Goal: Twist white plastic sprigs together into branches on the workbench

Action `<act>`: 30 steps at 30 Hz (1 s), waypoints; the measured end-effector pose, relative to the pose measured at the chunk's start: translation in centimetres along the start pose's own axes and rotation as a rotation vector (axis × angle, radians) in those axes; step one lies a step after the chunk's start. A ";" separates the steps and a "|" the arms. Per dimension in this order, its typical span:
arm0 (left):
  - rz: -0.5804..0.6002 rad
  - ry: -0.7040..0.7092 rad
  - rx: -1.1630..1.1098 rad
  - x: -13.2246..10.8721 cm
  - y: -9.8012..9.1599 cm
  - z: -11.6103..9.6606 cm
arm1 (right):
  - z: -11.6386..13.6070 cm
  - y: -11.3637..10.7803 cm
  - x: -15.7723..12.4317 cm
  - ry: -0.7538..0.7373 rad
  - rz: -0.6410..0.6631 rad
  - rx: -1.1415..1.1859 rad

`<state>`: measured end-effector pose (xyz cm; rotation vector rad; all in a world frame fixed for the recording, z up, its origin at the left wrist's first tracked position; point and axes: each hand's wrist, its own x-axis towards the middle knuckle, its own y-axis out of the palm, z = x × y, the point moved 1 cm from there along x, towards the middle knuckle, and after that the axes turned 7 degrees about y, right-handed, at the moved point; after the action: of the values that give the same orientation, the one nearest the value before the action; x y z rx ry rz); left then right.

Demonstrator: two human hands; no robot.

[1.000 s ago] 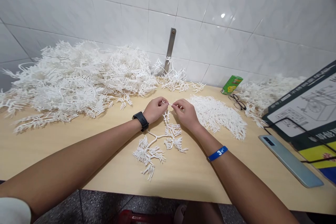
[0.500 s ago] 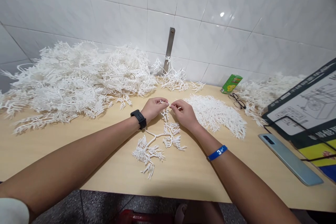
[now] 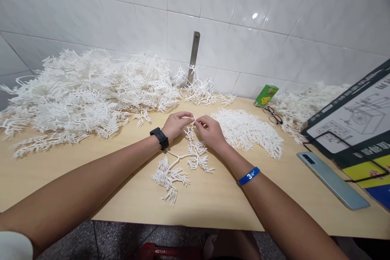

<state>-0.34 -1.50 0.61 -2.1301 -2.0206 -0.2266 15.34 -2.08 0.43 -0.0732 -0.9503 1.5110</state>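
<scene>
A white plastic artificial branch (image 3: 178,156) with fringed sprigs lies on the table in front of me, its upper end running up between my hands. My left hand (image 3: 176,125), below a black wristwatch, pinches a small part of that upper end between thumb and fingers. Right beside it, my right hand (image 3: 210,131) is closed in a pinch at the same spot, the fingertips of both hands almost meeting. The exact bit between the fingers is mostly hidden. To the right of my right hand lies a flat heap of small white sprigs (image 3: 248,132).
A large pile of white branches (image 3: 88,93) fills the left back. An upright metal bar (image 3: 194,55) stands by the tiled wall, with loose pieces (image 3: 199,91) around it. On the right are a green box (image 3: 266,95), glasses (image 3: 273,115), a phone (image 3: 333,180) and a printed carton (image 3: 350,118).
My fingertips have drawn slightly closer together at the branch's upper end. The whole view has shifted a little; the branch and heaps otherwise look the same.
</scene>
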 end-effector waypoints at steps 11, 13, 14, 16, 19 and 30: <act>-0.015 0.072 0.099 -0.2 0.2 -0.6 | -0.3 -0.1 0.2 0.000 -0.052 -0.045; -0.021 0.086 0.111 -0.3 0.2 -0.6 | -0.3 0.0 0.2 -0.002 -0.052 -0.060; -0.021 0.088 0.121 -0.3 0.2 -0.6 | -0.2 0.0 0.2 0.003 -0.055 -0.069; -0.019 0.069 0.140 -0.3 0.3 -0.6 | -0.1 0.0 0.1 0.015 -0.068 -0.084; -0.020 0.033 0.148 -0.4 0.3 -0.5 | 0.2 -0.1 0.0 0.016 -0.095 -0.093; -0.053 0.049 0.052 -0.4 0.4 -0.6 | 0.9 -0.2 -0.1 0.017 -0.103 -0.081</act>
<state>0.05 -2.02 1.12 -2.0217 -2.0344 -0.2294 15.05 -2.63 1.09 -0.0938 -0.9871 1.3752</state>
